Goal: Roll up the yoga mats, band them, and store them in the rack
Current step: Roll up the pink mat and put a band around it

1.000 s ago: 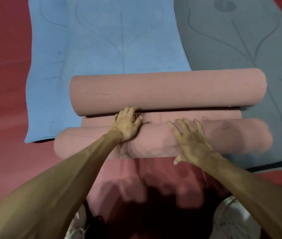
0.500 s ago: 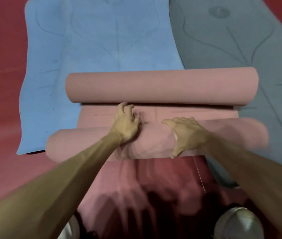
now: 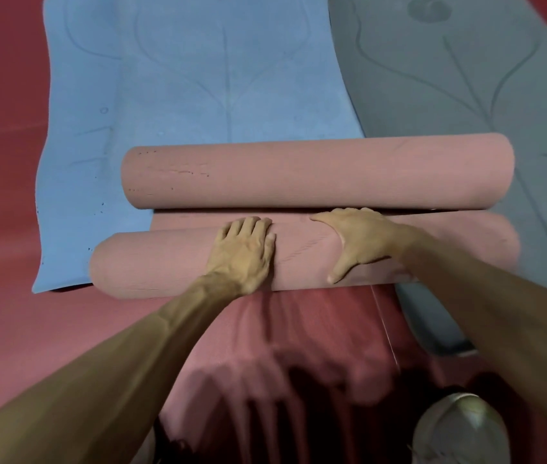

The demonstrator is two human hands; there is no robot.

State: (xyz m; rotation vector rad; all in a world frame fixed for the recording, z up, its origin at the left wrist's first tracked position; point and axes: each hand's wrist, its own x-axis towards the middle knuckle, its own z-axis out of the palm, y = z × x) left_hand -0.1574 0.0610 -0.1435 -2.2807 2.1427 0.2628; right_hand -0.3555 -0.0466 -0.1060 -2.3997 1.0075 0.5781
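At the bottom right, closest to you, the toe of a pale shoe (image 3: 459,430) sits on the red floor (image 3: 4,329), with dark clothing just left of it. Beyond your forearms lies the near pink roll (image 3: 158,259), stretched crosswise in front of you, and both your hands are on top of it. Your left hand (image 3: 243,252) rests palm down near the middle of the roll, its fingers close together and bent gently over the crown, pressing rather than clasping. Your right hand (image 3: 362,242) sits just to the right of it, apart from the left, spread wide: the fingers reach flat over the far side of the roll, and the thumb points back down its near face. Neither hand closes round anything; the roll is only pressed under open palms. Just past your fingertips a narrow flat strip of pink mat (image 3: 191,220) shows between this roll and the far pink roll (image 3: 315,172), which lies parallel and close behind it. The far roll rests across the near ends of two unrolled mats: the blue mat (image 3: 198,78) on the left and the grey mat (image 3: 449,78) on the right, both lying flat on the floor, side by side, and running away from you.
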